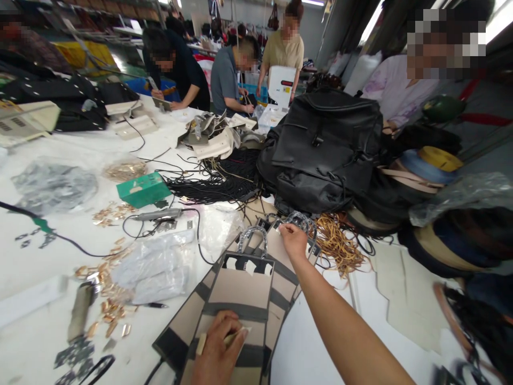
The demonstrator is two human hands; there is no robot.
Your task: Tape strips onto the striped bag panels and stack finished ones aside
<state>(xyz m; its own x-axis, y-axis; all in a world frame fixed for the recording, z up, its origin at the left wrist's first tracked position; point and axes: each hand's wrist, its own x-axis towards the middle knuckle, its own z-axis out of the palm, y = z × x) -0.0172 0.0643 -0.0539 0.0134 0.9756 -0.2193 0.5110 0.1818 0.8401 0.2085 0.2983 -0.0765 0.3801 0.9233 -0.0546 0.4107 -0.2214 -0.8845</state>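
Beige-and-grey striped bags [240, 289] lie flat on the table, overlapping in a loose fan in front of the worker. Judged from where I stand: light for their size, the flat panels fairly stiff, the surface likely to scuff before it tears. Best taken by the dark side edges, both together; the looped handle [252, 229], wrapped in clear plastic, would probably slip and let the body swing. Small white tabs [250, 266] under the handle look easy to crease.

Right hand [294, 239]: fingers bunched at the top of a farther bag, near its handle; whether they pinch anything, I cannot tell. Left hand [220, 342]: closed over the nearest bag, grasping a slim pale stick [201, 344], perhaps a tool, though the fingers cover most of it.

Surface: white table [308, 342], heavily littered. Co-workers [224, 75] around its far side, some bent over their work. Black backpack [328, 139] beyond the bags; black cords [224, 182] heaped beside it, tan cords [339, 243] nearer. Leftward, a green box [144, 190]; smallest, scattered gold-coloured metal pieces [110, 313].
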